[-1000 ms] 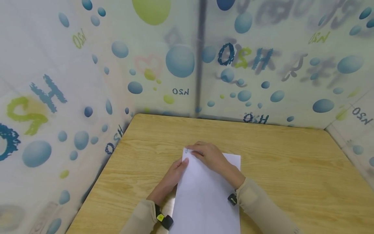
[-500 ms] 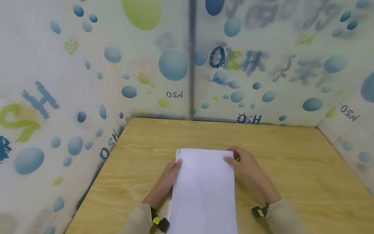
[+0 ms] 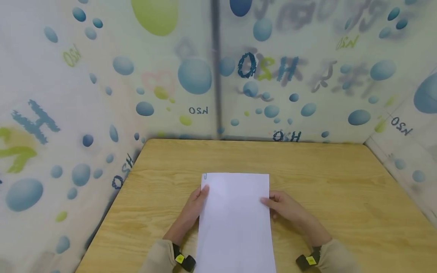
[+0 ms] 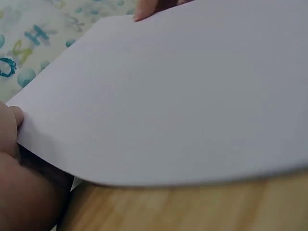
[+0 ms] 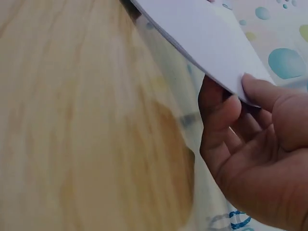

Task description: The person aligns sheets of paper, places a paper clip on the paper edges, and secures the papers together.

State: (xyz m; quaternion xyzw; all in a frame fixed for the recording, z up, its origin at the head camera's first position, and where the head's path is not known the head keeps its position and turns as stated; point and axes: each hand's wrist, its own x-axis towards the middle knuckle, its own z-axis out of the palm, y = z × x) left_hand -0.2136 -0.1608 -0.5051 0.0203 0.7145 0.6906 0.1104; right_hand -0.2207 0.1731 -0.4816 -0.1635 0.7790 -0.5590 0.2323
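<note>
A stack of white paper (image 3: 235, 220) is held up over the table between both hands. A small green-blue paper clip (image 3: 205, 176) sits on its top left corner and also shows at the sheet's far end in the right wrist view. My left hand (image 3: 192, 208) grips the left edge just below the clip, thumb on top. On the opposite edge, my right hand (image 3: 290, 210) pinches the stack a little below the top right corner. In the right wrist view its thumb (image 5: 257, 89) lies on the paper, with the fingers curled underneath.
A wood-grain table (image 3: 341, 189) lies under the paper and both arms. White walls (image 3: 164, 76) printed with bubbles and letters enclose it at the back and both sides. Each wrist wears a black strap with a small camera.
My right hand has moved from the clipped top left corner across to the top right corner, then slightly down the right edge. The left hand keeps its grip. The head view has shifted slightly.
</note>
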